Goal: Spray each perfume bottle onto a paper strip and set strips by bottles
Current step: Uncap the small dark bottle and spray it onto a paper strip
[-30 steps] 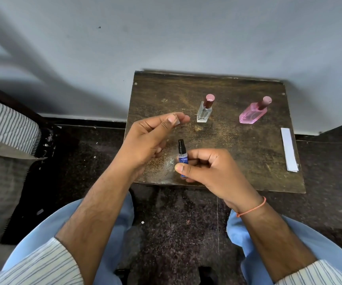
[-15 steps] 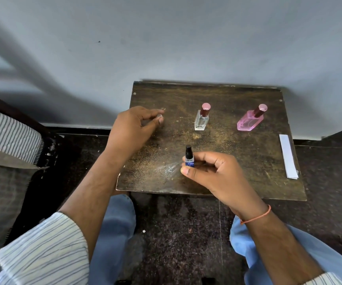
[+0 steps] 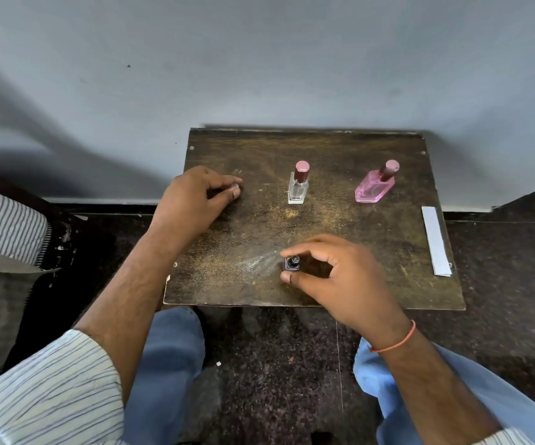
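Fingers [image 3: 295,251] of the right hand [image 3: 340,277] are curling round a small dark spray bottle [image 3: 292,263], with the thumb tip lying just on its near side and the index finger arching over its far side, so the bottle is sitting in the gap between them. Whether the pads are actually pressing on it or lying just beside it cannot be told. The bottle is standing upright on the near middle of the worn wooden table [image 3: 372,284], seen from above, its nozzle showing with no cap on it.

Across the table, the left hand [image 3: 192,200] is resting at the far left part of the top, its fingers bent and the thumb and forefinger meeting as if pinching something small and pale; what it is cannot be made out.

Further back, a clear bottle with a maroon cap [image 3: 298,186] is standing upright, and a pink bottle [image 3: 375,184] is standing well to its right. A stack of white paper strips [image 3: 436,240] is lying along the right edge, apart from all three bottles.
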### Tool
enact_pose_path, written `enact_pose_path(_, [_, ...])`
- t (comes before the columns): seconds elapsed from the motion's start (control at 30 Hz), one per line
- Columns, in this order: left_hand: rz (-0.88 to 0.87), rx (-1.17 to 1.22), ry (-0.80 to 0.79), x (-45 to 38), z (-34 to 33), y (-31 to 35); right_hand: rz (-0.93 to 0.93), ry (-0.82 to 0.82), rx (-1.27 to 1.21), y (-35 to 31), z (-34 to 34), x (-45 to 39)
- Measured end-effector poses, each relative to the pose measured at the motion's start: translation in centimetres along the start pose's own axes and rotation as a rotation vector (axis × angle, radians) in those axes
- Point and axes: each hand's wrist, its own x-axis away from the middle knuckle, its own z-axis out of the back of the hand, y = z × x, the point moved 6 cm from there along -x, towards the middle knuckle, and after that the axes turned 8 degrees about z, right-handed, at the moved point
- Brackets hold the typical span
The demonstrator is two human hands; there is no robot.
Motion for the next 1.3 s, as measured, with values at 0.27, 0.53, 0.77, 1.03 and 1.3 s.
enact_pose_path(0.27, [-0.011,-0.045,0.001,0.2,0.1,-0.3,-0.024,-0.007,0.029,0.4,0.2,-0.1])
enact_pose_path(0.53, [-0.016,-0.082,-0.028,0.3,0.4,-0.5,-0.028,-0.005,0.041,0.8,-0.2,-0.3])
enact_pose_path(0.77, [-0.051,-0.015,0.099,2.8,2.7,2.9,-0.031,-0.016,0.033,0.8,0.0,-0.2])
enact_pose_path(1.03, [-0.014,0.277,0.124,10.8,1.6,6.2,-0.098,0.036,0.059,3.0,4.4,0.8])
enact_pose_path(1.3, [-0.016,0.377,-0.123,8.1,-2.8,5.9,-0.333,0.325,0.3,7.9,13.1,3.9])
